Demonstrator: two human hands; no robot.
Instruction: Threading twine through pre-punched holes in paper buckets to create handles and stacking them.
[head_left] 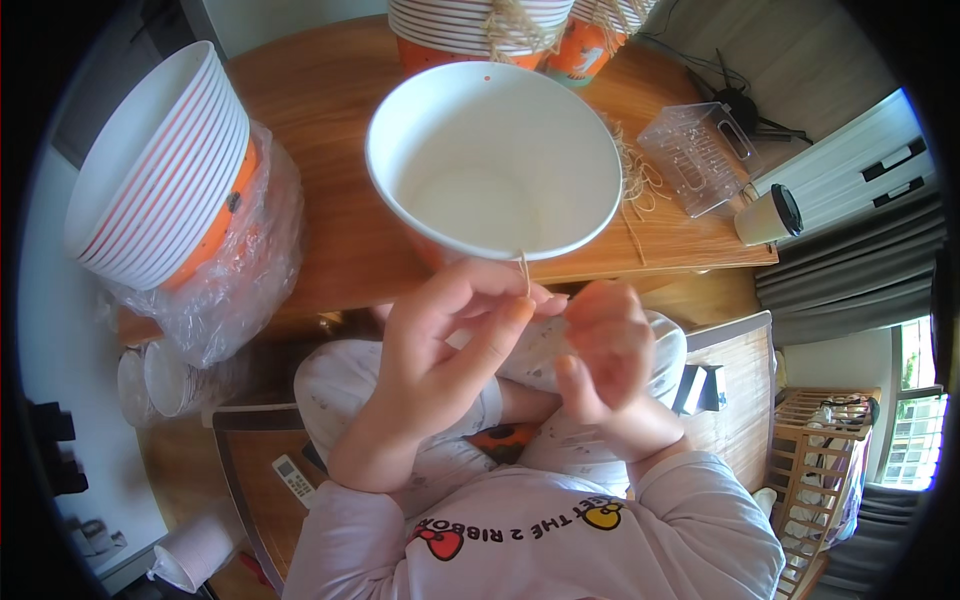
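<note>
A large white-lined paper bucket (494,150) stands at the near edge of the wooden table, its mouth tilted toward me. A thin twine (524,272) passes over the near rim through a spot just below it. My left hand (440,345) is closed, pinching this twine between thumb and fingers right at the rim. Just to its right, my right hand (610,350) is raised with its fingers curled and slightly blurred. Whatever those fingers hold, if anything, is too small to make out.
A tall stack of nested paper buckets (160,170) in clear plastic leans at the left. More buckets (480,25) with twine stand at the back. Loose twine (640,180), a clear plastic rack (700,155) and a lidded cup (768,215) are at the right of the table (320,100).
</note>
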